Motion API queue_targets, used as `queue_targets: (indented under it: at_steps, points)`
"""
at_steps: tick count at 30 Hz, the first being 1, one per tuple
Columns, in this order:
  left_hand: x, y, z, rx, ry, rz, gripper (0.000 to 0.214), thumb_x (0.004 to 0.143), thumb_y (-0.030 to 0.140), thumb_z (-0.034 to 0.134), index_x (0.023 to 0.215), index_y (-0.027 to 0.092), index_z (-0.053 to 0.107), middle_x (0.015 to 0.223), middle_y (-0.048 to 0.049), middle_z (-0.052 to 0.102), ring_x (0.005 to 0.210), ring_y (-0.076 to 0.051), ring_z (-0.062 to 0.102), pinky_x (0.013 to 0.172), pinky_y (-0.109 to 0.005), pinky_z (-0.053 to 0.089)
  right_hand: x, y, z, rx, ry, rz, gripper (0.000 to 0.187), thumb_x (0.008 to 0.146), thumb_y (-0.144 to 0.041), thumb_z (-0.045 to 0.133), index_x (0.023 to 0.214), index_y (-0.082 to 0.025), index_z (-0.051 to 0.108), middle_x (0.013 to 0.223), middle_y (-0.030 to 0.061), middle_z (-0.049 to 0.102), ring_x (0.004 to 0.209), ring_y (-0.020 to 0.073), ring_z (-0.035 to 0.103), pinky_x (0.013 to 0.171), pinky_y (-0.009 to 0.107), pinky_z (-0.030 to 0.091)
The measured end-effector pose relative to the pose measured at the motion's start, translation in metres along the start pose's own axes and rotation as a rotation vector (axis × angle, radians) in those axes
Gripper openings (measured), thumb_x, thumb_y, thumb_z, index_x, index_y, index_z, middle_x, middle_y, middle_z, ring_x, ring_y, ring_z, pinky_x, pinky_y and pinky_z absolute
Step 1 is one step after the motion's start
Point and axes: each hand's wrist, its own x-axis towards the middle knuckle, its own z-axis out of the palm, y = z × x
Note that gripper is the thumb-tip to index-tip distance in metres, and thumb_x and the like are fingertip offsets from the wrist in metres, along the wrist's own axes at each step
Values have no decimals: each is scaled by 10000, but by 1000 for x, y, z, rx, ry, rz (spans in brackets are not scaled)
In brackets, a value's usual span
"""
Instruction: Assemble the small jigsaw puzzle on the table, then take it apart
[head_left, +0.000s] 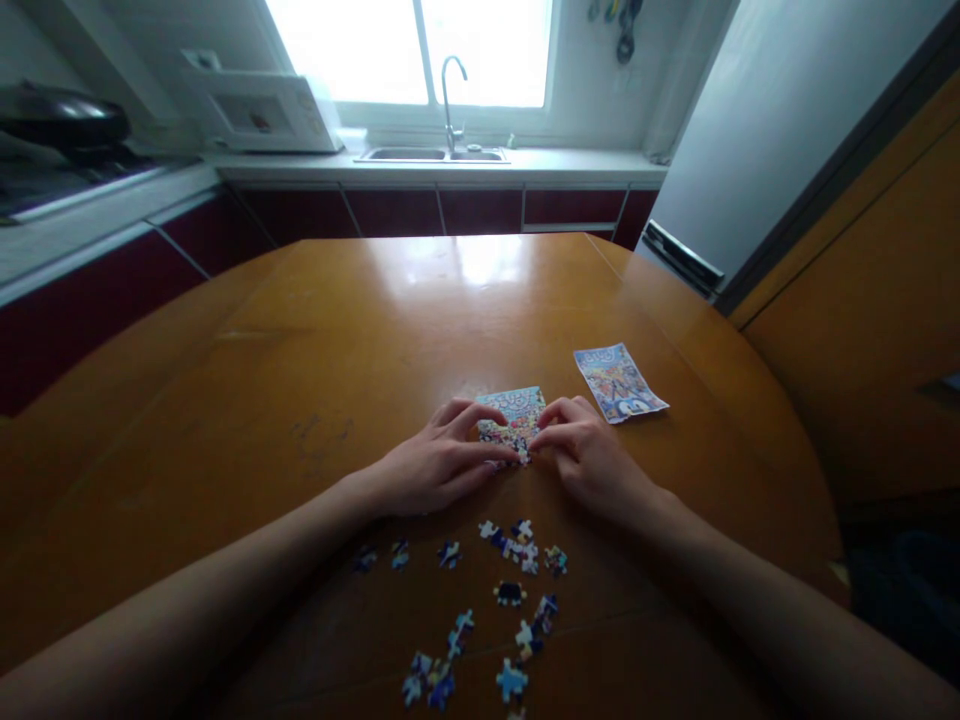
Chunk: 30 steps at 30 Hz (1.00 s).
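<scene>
A partly assembled jigsaw puzzle (517,404) lies on the table between my hands, its upper rows joined into a colourful picture. My left hand (442,455) rests on its left side, fingers apart. One finger reaches over the picture and another extends along the lower edge. From the right, my right hand (589,450) is curled in, fingertips pinched at the lower right edge by a small pale puzzle piece (523,456). Fingers partly cover that piece. Loose pieces lie nearer to me, among them a light blue piece (511,680) and a dark piece (510,593).
A creased printed picture sheet (619,382) lies right of the puzzle on the wooden table (337,320). Beyond the table's far edge are a counter with a sink (409,154), a white microwave (262,115) and, at right, a refrigerator (780,120). A pan (64,120) sits far left.
</scene>
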Motion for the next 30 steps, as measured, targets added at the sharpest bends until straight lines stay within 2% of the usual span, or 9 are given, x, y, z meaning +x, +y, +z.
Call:
queue_targets:
  at_steps: [8, 26, 30]
  points:
    - [0, -3, 3, 35, 9, 11, 340, 964, 265, 572, 1278, 384, 625, 1382, -45, 481, 1265, -295, 369, 1109, -528, 387, 0, -5, 0, -79, -79, -22, 317, 845, -29, 607, 835, -285, 793, 1035, 70, 633, 1008, 247, 510, 890, 434, 512]
    - [0, -2, 0, 38, -26, -8, 325, 990, 298, 528, 1292, 386, 610, 1401, -39, 465, 1273, -300, 358, 1109, -533, 373, 0, -6, -1, -73, -108, -1, 262, 874, -67, 609, 838, -252, 791, 1034, 69, 641, 1032, 231, 513, 910, 381, 494]
    - [0, -1, -1, 6, -24, -25, 327, 977, 301, 548, 1283, 392, 618, 1389, -36, 477, 1286, -308, 363, 1118, -537, 363, 0, -6, 1, -28, -68, 2, 259, 870, -53, 598, 851, -238, 779, 1018, 61, 643, 1028, 217, 523, 919, 363, 485]
